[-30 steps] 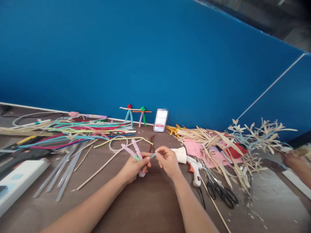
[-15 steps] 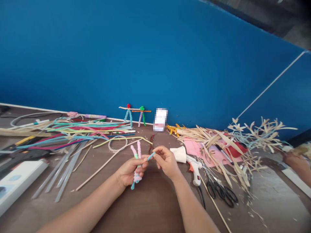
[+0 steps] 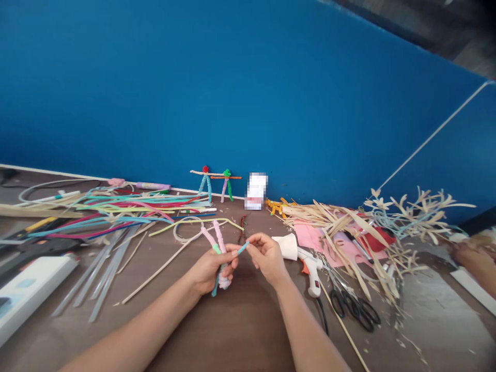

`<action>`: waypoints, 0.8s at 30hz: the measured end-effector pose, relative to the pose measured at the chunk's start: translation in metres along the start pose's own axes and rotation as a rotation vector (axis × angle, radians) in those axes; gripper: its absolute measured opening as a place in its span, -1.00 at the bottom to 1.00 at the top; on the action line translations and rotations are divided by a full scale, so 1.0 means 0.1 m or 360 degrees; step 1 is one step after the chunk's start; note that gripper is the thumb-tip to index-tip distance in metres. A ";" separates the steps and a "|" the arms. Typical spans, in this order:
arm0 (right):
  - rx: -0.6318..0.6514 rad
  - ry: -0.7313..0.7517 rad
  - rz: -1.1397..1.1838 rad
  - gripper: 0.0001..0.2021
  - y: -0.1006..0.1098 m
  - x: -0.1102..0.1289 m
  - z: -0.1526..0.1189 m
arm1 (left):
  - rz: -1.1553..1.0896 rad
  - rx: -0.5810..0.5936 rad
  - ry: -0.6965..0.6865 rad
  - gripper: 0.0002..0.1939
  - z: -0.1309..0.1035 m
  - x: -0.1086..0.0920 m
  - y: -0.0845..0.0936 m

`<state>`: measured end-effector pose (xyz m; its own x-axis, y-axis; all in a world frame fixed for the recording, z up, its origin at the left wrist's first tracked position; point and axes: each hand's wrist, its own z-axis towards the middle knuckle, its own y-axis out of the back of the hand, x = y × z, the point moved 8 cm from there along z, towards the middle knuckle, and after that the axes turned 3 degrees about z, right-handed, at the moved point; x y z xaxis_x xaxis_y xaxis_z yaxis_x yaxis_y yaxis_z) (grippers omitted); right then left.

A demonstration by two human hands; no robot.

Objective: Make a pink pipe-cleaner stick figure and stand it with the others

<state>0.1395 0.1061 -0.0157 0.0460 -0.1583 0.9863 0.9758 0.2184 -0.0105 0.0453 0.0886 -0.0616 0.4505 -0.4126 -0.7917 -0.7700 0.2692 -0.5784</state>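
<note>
My left hand is closed around a pipe-cleaner figure. Two pink limbs stick up above the fingers, with a bit of pale green near the thumb; a pink lump and a blue end poke out below. The fingers hide its middle. A blue arm of the figure reaches out to the right, and my right hand pinches its tip between thumb and fingertips. Behind, two finished-looking pipe-cleaner figures, one with a red head and one with a green head, lean against the blue wall.
Loose pipe cleaners and clear glue sticks lie left, near a white power strip. A phone leans on the wall. Right are a glue gun, black-handled scissors and dried leaf strips. Another person's hand shows far right.
The pipe-cleaner figure has turned slightly in my left hand, its pink limbs shifting left and up. Both hands have moved a little to the right, still on the figure.
</note>
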 end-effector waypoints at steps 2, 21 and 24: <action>0.0005 0.0010 -0.0026 -0.86 0.00 0.02 -0.01 | 0.0002 0.0010 0.0016 -0.84 0.00 0.01 0.00; 0.0300 0.0079 -0.0017 -0.88 -0.13 0.11 -0.10 | -0.0361 0.0370 0.0311 -0.92 -0.07 0.14 -0.14; 0.0308 0.0024 0.0079 -0.89 -0.13 0.07 -0.08 | -0.0371 0.0294 0.0319 -0.92 -0.05 0.14 -0.10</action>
<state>0.1287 0.0945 -0.0100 0.0977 -0.1570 0.9827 0.9131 0.4068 -0.0258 0.0572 0.0757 -0.0656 0.4927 -0.6389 -0.5908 -0.5542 0.2930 -0.7791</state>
